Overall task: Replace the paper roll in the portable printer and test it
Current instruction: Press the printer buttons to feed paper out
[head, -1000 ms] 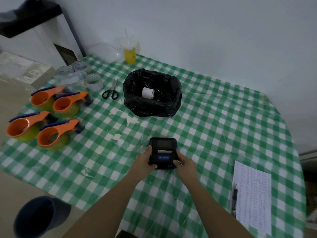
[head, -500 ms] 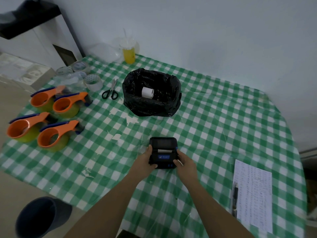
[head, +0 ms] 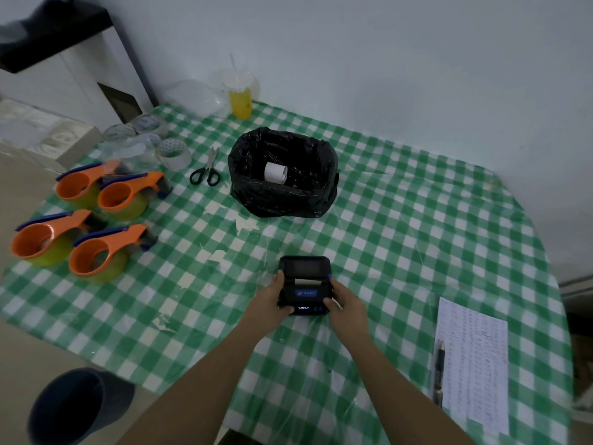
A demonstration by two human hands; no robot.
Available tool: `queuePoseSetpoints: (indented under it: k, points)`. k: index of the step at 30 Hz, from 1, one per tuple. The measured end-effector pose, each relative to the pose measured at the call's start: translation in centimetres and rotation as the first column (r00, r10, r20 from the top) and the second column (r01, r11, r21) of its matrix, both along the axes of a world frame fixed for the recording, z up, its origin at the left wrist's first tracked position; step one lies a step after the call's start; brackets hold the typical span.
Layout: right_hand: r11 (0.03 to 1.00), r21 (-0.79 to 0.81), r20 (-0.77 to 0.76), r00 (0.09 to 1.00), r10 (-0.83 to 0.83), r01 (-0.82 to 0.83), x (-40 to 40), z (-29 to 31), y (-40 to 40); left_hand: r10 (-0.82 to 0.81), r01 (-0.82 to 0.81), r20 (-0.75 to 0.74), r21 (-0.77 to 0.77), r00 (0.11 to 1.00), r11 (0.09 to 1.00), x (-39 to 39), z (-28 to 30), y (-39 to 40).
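Observation:
A small black portable printer (head: pixel 304 277) lies flat on the green checked tablecloth (head: pixel 401 236), with a strip of white paper showing at its slot and small lights lit on its near edge. My left hand (head: pixel 268 300) grips its left side and my right hand (head: pixel 345 303) grips its right side, thumb near the buttons. Farther back, a white paper roll (head: pixel 275 172) lies inside a bin lined with a black bag (head: pixel 250 168).
Several orange tape dispensers (head: pixel 102 255) sit at the left, with tape rolls (head: pixel 175 154) and black scissors (head: pixel 205 173) behind them. A yellow drink cup (head: pixel 240 97) stands by the wall. A printed sheet (head: pixel 473 364) and pen (head: pixel 439 370) lie at right. A dark bin (head: pixel 73 406) stands on the floor.

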State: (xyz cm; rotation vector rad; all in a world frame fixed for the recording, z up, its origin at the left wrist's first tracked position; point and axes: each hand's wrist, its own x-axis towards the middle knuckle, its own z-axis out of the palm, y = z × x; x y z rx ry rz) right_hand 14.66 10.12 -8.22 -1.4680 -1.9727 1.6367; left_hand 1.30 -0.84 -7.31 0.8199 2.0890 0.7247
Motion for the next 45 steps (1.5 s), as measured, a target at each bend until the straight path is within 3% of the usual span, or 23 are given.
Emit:
queuePoseSetpoints:
  k: [10,16,29,45]
  points:
    - [0.95,0.233,0.132,0.975,0.181,-0.208,0.9,0.1,0.3,0.097,-0.104,0.13,0.052,0.987,0.993,-0.2,0.0,-0.1]
    - [0.905,0.254,0.152,0.938,0.312,-0.342,1.9,-0.1,0.4,0.145,-0.156,0.149,0.069,0.978,0.985,0.0,-0.3,0.0]
    - [0.952,0.134,0.17,0.953,0.251,-0.274,1.3,-0.1,0.7,0.12,-0.122,0.056,0.026,0.991,0.992,0.2,-0.5,0.2]
    - [0.946,0.179,0.219,0.949,0.229,-0.269,0.7,0.3,0.2,0.11,-0.111,0.046,0.015,0.993,0.994,0.4,-0.3,0.1]
